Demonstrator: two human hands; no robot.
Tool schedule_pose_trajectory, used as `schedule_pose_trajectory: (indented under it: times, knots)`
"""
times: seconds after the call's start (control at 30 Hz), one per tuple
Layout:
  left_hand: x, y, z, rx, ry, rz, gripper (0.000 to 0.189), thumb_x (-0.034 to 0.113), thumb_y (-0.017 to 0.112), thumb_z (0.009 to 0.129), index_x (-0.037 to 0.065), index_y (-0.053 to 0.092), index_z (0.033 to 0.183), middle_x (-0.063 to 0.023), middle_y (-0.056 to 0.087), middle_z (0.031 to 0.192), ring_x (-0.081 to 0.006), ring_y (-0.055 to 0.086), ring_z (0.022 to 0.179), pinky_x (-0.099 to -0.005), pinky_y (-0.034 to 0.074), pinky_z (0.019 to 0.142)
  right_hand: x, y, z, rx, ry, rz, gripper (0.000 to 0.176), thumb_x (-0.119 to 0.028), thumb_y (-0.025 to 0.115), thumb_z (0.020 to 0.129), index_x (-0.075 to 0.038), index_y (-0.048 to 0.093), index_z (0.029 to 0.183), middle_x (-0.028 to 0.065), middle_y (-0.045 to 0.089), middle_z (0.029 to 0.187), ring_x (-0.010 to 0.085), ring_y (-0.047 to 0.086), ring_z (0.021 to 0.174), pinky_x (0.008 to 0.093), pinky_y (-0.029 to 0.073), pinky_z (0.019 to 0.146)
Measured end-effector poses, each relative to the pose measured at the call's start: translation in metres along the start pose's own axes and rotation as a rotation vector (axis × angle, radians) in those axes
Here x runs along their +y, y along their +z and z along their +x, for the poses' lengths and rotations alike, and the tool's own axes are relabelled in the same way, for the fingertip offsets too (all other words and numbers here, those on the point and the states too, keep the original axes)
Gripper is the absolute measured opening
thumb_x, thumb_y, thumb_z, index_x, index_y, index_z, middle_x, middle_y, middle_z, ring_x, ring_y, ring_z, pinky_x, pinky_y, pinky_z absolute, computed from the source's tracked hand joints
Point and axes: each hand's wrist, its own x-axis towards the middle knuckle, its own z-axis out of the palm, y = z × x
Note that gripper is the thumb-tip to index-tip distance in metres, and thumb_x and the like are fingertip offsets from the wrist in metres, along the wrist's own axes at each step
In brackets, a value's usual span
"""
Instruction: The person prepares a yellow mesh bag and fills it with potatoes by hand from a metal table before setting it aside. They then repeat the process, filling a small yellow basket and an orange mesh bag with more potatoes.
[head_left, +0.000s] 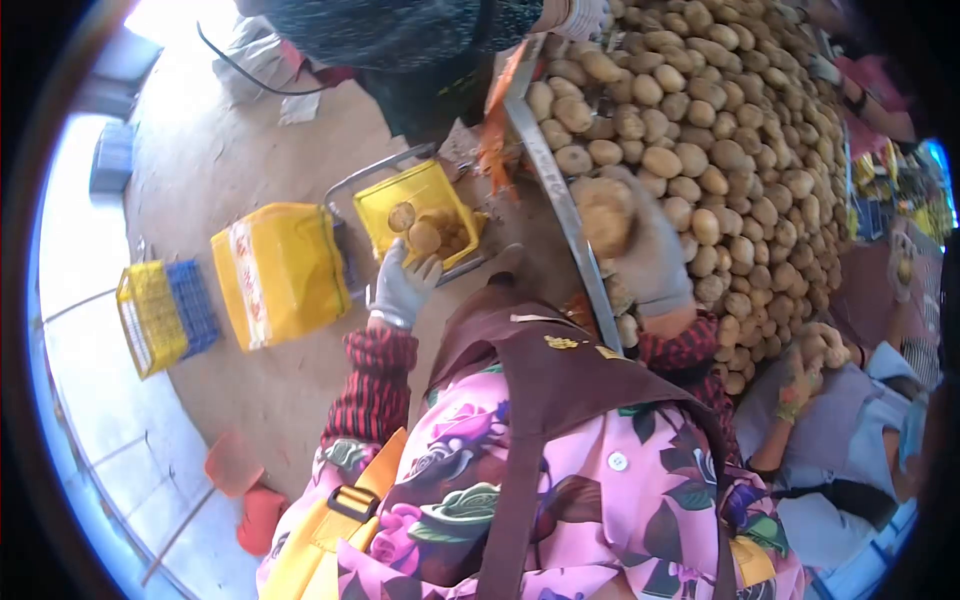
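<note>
Gloved in light grey, my left hand [403, 283] is open, fingers spread, at the near edge of a yellow-lined crate [400, 188]. Round potatoes [425, 237] lie in that crate or just above my fingertips; whether one is in the air I cannot tell. My right hand [652, 262], also gloved, is closed round a large brown potato [604, 215] over the metal rim [565, 190] of the sorting table. A big heap of potatoes [740, 170] covers the table beyond and to the right of this hand.
Left of the lined crate stand a yellow covered container [280, 275] and yellow and blue baskets [165, 315]. Red stools [260, 518] are at lower left. One person stands across at the top; others work at the right, one with a gloved hand [800, 388] by the heap.
</note>
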Motion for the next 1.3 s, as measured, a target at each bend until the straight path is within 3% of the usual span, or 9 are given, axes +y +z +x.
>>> schedule_pose_trajectory:
  times: [0.2,0.33,0.4,0.53,0.67,0.77,1.07,1.13,1.3]
  knots:
    - [-0.034,0.111,-0.077,-0.661,-0.172,0.112,0.068,0.057,0.049,0.099,0.012,0.034,0.148,-0.0138,0.05,0.138,-0.03,0.055,0.12,-0.0453,0.05,0.098,0.025,0.031,-0.015,-0.129,0.108,-0.08,0.051,-0.024,0.056,0.101,0.0,0.043,0.145,0.0068,0.056,0.132,0.0177,0.057,0.115,0.0295,0.045,0.099]
    - [-0.016,0.072,-0.005,-0.561,-0.172,0.15,0.063,0.05,0.05,0.101,0.007,0.04,0.146,-0.0092,0.06,0.127,-0.0239,0.061,0.113,-0.0375,0.052,0.095,-0.002,-0.03,-0.032,0.171,0.169,-0.283,0.044,-0.023,0.061,0.098,-0.001,0.055,0.135,0.0059,0.058,0.128,0.0155,0.059,0.111,0.0276,0.048,0.092]
    - [-0.009,0.057,-0.009,-0.542,0.69,1.028,0.055,0.039,0.051,0.102,0.003,0.044,0.143,-0.0083,0.06,0.127,-0.0224,0.061,0.112,-0.0354,0.05,0.096,-0.004,-0.071,-0.041,0.332,0.055,-0.321,0.04,-0.026,0.064,0.095,-0.001,0.061,0.126,0.0054,0.062,0.119,0.0124,0.06,0.104,0.0257,0.05,0.085]
    - [0.01,0.077,0.016,-0.019,0.409,0.943,0.048,0.028,0.053,0.102,-0.001,0.048,0.139,-0.0088,0.06,0.127,-0.0212,0.059,0.114,-0.0342,0.047,0.096,-0.036,-0.133,-0.021,0.522,0.028,-0.857,0.037,-0.02,0.067,0.087,-0.005,0.062,0.121,0.0113,0.065,0.112,0.0232,0.064,0.097,0.0322,0.051,0.085]
    - [-0.027,0.207,-0.027,-0.783,0.632,1.53,0.04,0.02,0.057,0.099,0.0,0.054,0.133,-0.0087,0.062,0.121,-0.0183,0.06,0.108,-0.0314,0.047,0.096,-0.03,-0.162,0.057,0.376,-0.318,-1.527,0.04,-0.013,0.065,0.079,-0.009,0.06,0.119,0.0149,0.064,0.114,0.0345,0.06,0.108,0.0428,0.047,0.095]
    - [-0.081,0.292,-0.031,-0.984,0.631,1.345,0.039,0.021,0.056,0.1,0.0,0.055,0.133,-0.008,0.063,0.121,-0.0192,0.06,0.11,-0.0316,0.047,0.096,-0.027,-0.152,0.088,0.175,0.158,-1.791,0.048,-0.017,0.067,0.075,-0.01,0.061,0.123,0.0182,0.061,0.115,0.0375,0.055,0.111,0.0432,0.043,0.099]
    - [-0.134,0.355,-0.056,-1.396,-0.133,0.506,0.05,0.037,0.036,0.108,-0.001,0.048,0.138,-0.0116,0.054,0.134,-0.0247,0.058,0.119,-0.0411,0.051,0.1,-0.067,-0.16,0.029,0.381,-0.466,-1.015,0.044,-0.028,0.067,0.082,-0.005,0.061,0.119,0.0199,0.06,0.119,0.0411,0.056,0.111,0.0507,0.044,0.094]
    - [-0.145,0.359,-0.016,-0.862,-0.907,0.253,0.043,0.032,0.043,0.106,0.0,0.052,0.133,-0.0132,0.056,0.131,-0.0261,0.061,0.114,-0.0451,0.053,0.099,-0.063,-0.199,0.035,0.586,-0.431,-1.21,0.046,-0.029,0.066,0.083,-0.003,0.059,0.12,0.0204,0.059,0.119,0.0408,0.053,0.116,0.0494,0.044,0.094]
    - [-0.169,0.443,0.02,-1.262,0.438,1.439,0.037,0.026,0.062,0.093,0.005,0.057,0.123,-0.0164,0.061,0.119,-0.0299,0.063,0.106,-0.0397,0.052,0.093,-0.028,-0.17,0.008,0.661,-0.246,-1.357,0.048,-0.028,0.067,0.084,-0.006,0.059,0.126,0.0181,0.059,0.121,0.0383,0.051,0.122,0.0467,0.043,0.096]
